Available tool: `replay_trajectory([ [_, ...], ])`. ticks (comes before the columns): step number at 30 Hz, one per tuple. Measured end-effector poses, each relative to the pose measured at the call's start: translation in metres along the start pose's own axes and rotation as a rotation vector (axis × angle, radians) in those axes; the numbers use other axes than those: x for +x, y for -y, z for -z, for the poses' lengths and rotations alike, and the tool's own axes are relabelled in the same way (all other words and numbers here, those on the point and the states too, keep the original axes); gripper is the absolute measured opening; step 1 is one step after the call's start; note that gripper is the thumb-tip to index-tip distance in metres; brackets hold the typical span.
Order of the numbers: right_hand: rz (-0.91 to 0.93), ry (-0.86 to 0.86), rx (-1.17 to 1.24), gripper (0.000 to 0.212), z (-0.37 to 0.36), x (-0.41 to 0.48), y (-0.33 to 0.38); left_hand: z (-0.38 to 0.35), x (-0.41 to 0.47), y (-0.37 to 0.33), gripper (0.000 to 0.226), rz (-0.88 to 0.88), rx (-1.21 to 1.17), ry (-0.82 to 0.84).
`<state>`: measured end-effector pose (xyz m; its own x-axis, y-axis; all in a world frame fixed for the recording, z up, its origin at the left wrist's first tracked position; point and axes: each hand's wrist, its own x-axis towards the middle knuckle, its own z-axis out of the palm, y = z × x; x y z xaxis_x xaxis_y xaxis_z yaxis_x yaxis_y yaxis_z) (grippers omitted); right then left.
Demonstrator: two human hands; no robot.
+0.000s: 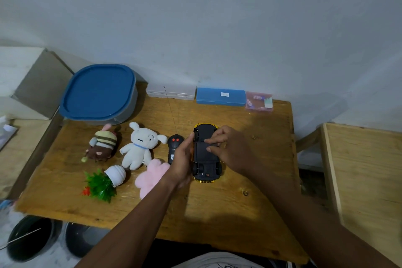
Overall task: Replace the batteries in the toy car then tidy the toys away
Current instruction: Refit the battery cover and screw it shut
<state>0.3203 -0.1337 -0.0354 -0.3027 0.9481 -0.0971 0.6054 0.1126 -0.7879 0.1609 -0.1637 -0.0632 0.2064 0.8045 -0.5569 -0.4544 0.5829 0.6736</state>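
A yellow toy car (pixel 206 165) lies upside down on the wooden table (pixel 217 213), black underside up. My left hand (pixel 182 159) rests against the car's left side, thumb up by the front wheel. My right hand (pixel 228 148) lies over the car's middle, fingertips pressing on the black battery cover. A black remote (pixel 174 142) with two red buttons and a thin wire aerial lies just left of the car, partly behind my left hand. A small pink box (pixel 258 101) holding batteries stands at the back right.
Plush toys lie left of the remote: a brown striped one (pixel 102 144), a white one (pixel 139 144), a pink one (pixel 150 177). A fallen plastic potted plant (pixel 104 183) lies in front. A blue-lidded tub (pixel 99 91), a grey case (pixel 170 92) and a blue case (pixel 220 96) line the wall.
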Motion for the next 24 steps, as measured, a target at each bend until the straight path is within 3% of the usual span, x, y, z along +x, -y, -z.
replay_trajectory([
  [5, 0.091, -0.152, -0.172, 0.027, -0.008, -0.007, -0.005, 0.003, 0.001, 0.003, 0.045, 0.013, 0.004, -0.002],
  [12, -0.337, -0.159, 0.306, 0.056, -0.018, -0.013, -0.016, 0.005, 0.003, 0.012, 0.041, 0.008, 0.05, 0.009],
  [18, -0.418, -0.138, 0.419, 0.053, -0.022, -0.016, -0.019, 0.005, 0.002, 0.013, 0.037, 0.021, 0.025, 0.002],
  [24, -0.54, -0.002, 0.625, 0.053, -0.012, -0.015, -0.007, 0.004, 0.004, 0.011, 0.038, 0.001, 0.054, -0.025],
])
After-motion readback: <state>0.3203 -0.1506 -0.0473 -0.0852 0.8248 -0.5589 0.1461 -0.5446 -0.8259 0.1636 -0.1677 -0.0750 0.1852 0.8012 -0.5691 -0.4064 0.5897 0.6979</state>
